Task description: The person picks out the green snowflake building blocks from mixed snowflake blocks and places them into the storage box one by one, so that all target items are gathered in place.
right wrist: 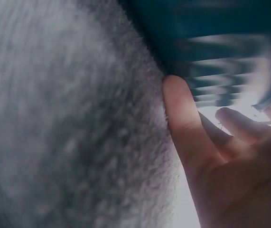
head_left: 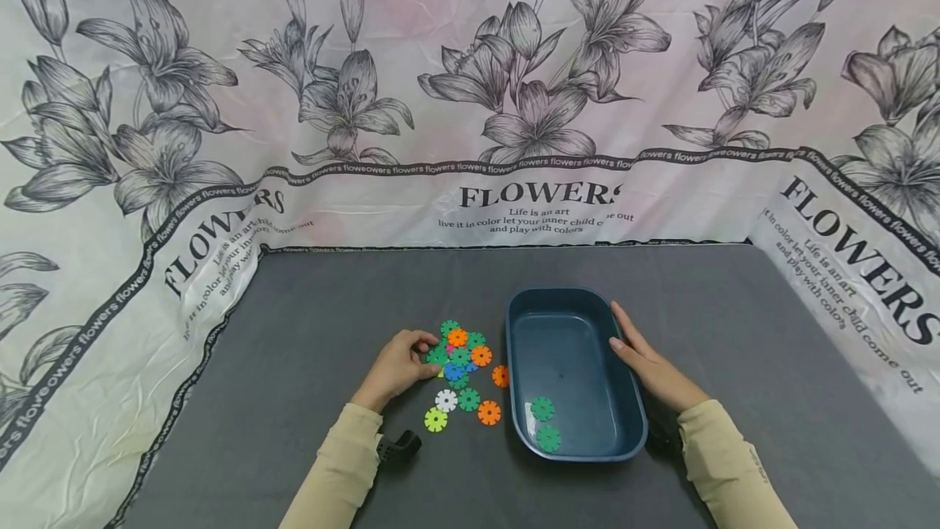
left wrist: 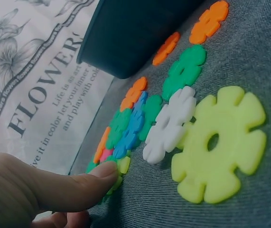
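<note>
My left hand [head_left: 400, 364] is at the left edge of a loose pile of notched, flower-shaped plastic discs. Its thumb [left wrist: 102, 173] touches a yellow-green disc, while the other fingertips reach the green disc [head_left: 436, 355] with a gap between them and the thumb. Near this hand lie a white disc [head_left: 445, 401], a yellow-green disc [left wrist: 219, 145] and a blue disc [head_left: 454, 371]. My right hand [head_left: 657, 366] holds the right side of a dark blue plastic bin [head_left: 580, 454], its thumb over the rim and other fingers against the outer wall [right wrist: 159, 28].
Two green discs [head_left: 547, 438] lie inside the bin at its near left. An orange disc [head_left: 500, 375] is beside the bin's left wall, another orange disc [head_left: 489, 412] nearer me. Grey cloth [head_left: 330, 292] covers the table; a flower-printed sheet [head_left: 411, 211] hangs behind.
</note>
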`<control>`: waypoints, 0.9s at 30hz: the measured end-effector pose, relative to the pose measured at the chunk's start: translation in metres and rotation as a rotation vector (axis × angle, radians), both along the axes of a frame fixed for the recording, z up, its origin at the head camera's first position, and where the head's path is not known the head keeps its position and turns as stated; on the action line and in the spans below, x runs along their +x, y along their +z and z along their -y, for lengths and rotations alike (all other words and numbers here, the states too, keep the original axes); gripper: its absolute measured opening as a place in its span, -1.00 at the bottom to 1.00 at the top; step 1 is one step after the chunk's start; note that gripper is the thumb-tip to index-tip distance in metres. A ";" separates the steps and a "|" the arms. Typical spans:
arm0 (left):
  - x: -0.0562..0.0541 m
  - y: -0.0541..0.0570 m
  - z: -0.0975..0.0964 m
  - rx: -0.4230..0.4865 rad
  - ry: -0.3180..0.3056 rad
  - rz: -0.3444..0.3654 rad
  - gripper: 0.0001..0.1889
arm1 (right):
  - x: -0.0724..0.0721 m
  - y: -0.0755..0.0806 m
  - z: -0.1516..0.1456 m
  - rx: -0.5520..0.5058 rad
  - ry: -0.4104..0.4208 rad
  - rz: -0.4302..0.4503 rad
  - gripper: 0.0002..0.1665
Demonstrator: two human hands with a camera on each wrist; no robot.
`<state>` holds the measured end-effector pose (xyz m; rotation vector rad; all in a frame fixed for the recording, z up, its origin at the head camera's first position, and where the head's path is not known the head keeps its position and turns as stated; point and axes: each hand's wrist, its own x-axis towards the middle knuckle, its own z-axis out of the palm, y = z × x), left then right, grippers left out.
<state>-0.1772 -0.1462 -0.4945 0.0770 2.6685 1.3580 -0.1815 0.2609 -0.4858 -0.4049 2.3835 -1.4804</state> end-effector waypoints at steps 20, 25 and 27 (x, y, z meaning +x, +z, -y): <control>0.005 0.010 0.003 0.093 0.076 -0.053 -0.85 | -0.001 0.000 -0.001 0.038 -0.008 0.023 -0.24; 0.001 0.018 0.000 0.198 0.093 0.026 -0.84 | 0.000 0.001 0.000 0.043 -0.013 0.023 -0.24; -0.001 0.021 -0.002 0.244 0.086 0.060 -0.81 | 0.000 0.000 0.000 0.040 -0.014 0.021 -0.24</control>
